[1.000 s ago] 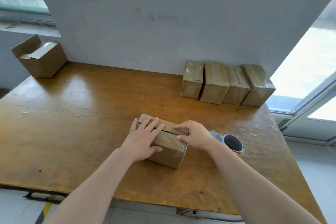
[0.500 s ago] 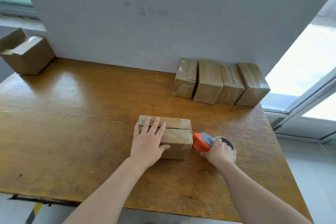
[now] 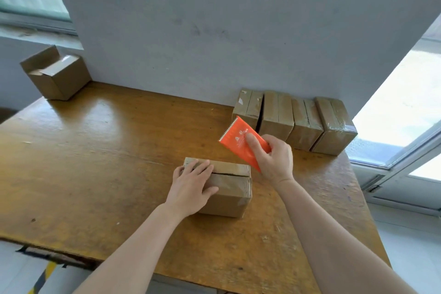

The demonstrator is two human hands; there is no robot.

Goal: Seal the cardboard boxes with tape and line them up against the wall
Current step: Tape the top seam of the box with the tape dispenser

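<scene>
my hands at the unsealed box (image 3: 229,192), mid-table (image 3: 95,162).
left hand (image 3: 191,186) presses its flaps, fingers (image 3: 202,167) straight; i grip the orange tape dispenser (image 3: 238,139) in my right hand (image 3: 274,161), raised near the box's right end; four taped boxes (image 3: 293,122) line the wall (image 3: 238,43).

A box (image 3: 229,188) is set mid-bench (image 3: 95,162). At its 1 o'clock, four boxes (image 3: 293,119) are lined against the wall (image 3: 214,43); a tape dispenser (image 3: 238,141) is held between. An open box (image 3: 57,76) is placed at 10 o'clock.
</scene>
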